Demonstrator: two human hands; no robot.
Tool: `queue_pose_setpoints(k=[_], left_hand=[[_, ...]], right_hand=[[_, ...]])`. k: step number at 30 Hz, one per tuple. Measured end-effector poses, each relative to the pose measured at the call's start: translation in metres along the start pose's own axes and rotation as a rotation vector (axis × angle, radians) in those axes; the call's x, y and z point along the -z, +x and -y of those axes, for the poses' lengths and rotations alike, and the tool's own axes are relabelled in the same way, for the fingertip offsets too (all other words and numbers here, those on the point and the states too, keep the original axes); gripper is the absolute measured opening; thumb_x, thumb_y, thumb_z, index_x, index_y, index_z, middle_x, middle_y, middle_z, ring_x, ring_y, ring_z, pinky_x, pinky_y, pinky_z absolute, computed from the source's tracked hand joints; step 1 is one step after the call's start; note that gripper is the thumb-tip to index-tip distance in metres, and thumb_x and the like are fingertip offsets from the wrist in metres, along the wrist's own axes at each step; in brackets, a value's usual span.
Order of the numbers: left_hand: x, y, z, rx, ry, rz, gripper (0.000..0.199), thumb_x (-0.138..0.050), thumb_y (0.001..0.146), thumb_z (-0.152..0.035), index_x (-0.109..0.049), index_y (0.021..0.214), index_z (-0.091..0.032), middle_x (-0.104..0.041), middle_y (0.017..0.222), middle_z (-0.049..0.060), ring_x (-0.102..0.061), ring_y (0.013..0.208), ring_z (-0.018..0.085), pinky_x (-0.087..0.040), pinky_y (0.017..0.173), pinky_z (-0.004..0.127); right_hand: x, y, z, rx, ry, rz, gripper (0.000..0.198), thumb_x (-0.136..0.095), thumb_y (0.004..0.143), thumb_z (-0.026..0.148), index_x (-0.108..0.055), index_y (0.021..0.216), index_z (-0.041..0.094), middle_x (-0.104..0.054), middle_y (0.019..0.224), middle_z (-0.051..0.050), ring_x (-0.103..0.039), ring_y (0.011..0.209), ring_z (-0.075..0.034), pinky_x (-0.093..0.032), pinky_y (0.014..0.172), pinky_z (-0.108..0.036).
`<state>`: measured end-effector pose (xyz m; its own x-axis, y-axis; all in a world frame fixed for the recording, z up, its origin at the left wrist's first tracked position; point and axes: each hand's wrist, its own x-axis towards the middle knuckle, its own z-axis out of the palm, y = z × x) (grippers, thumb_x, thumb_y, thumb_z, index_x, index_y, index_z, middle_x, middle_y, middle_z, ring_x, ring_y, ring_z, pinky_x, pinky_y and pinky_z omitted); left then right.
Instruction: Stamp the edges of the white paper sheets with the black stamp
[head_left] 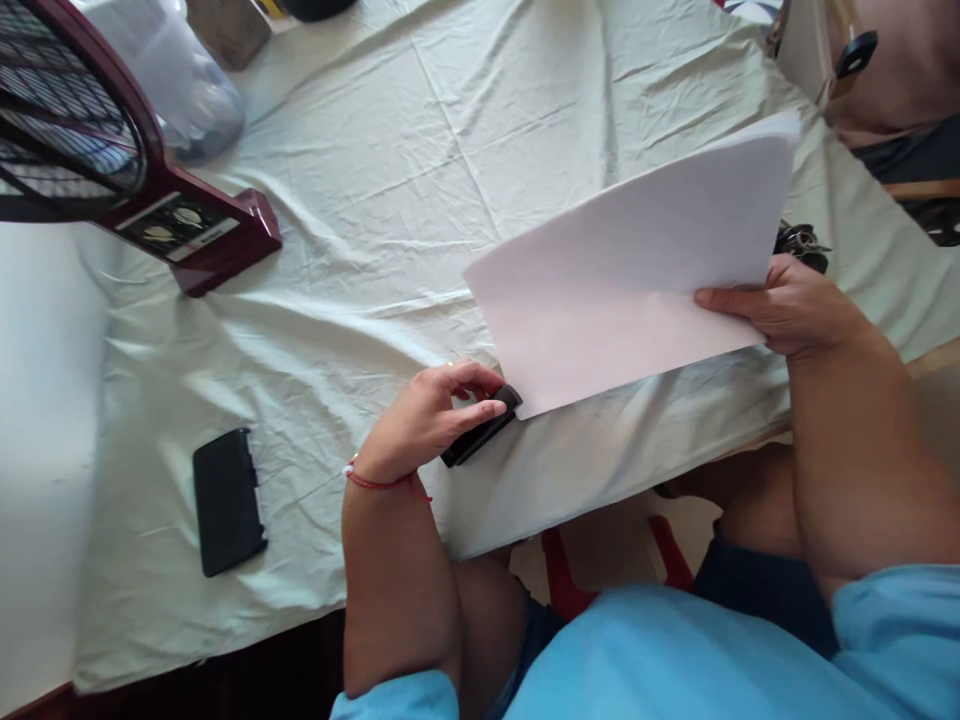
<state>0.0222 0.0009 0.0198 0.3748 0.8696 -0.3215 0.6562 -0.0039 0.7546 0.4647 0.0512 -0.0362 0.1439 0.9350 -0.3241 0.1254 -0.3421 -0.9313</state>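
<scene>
My right hand (799, 305) grips a small stack of white paper sheets (637, 250) by its right end, thumb on top. The stack hangs tilted over the cloth, its upper edge bowed. Around a black stapler (480, 430) my left hand (442, 410) is closed, with the thumb and fingers near its front end. The near left corner of the paper meets the front of the stapler; whether it sits between the jaws I cannot tell. A red string bracelet circles my left wrist.
A pale cloth (360, 330) with wrinkles covers the table. A black phone case (227, 502) lies at left, and a maroon electric fly swatter (217, 235) stands behind it. Keys (802, 245) rest beyond my right hand. A plastic container (180, 80) is at the far left.
</scene>
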Motion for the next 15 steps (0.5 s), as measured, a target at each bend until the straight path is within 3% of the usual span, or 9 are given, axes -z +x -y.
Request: queue_pose_setpoints(k=[4,10,15], left_hand=[[0.000,0.001,0.004,-0.037,0.016,0.008,0.029,-0.081,0.099,-0.050,-0.094,0.112,-0.028,-0.086,0.109,0.006,-0.078,0.100,0.027,-0.063,0.096,0.041],[-0.001,0.003,0.008,-0.038,-0.004,0.018,0.031,-0.084,0.099,-0.053,-0.098,0.114,-0.029,-0.087,0.114,0.008,-0.079,0.105,0.028,-0.063,0.101,0.042],[-0.006,0.009,0.008,-0.021,0.073,0.010,0.022,-0.085,0.098,-0.045,-0.098,0.108,-0.030,-0.086,0.104,0.007,-0.077,0.101,0.030,-0.063,0.106,0.047]], right_hand=[[-0.008,-0.001,0.001,-0.011,0.022,0.036,0.042,-0.114,0.065,0.037,-0.094,0.097,0.018,-0.092,0.116,-0.010,-0.085,0.098,-0.025,-0.073,0.086,-0.033],[-0.014,-0.003,0.005,-0.038,0.011,0.027,0.043,-0.115,0.062,0.037,-0.094,0.097,0.020,-0.093,0.117,-0.009,-0.084,0.098,-0.023,-0.072,0.086,-0.033],[-0.016,-0.005,0.007,-0.037,0.055,0.039,0.041,-0.116,0.063,0.034,-0.094,0.095,0.021,-0.093,0.115,-0.008,-0.085,0.101,-0.023,-0.072,0.089,-0.031]])
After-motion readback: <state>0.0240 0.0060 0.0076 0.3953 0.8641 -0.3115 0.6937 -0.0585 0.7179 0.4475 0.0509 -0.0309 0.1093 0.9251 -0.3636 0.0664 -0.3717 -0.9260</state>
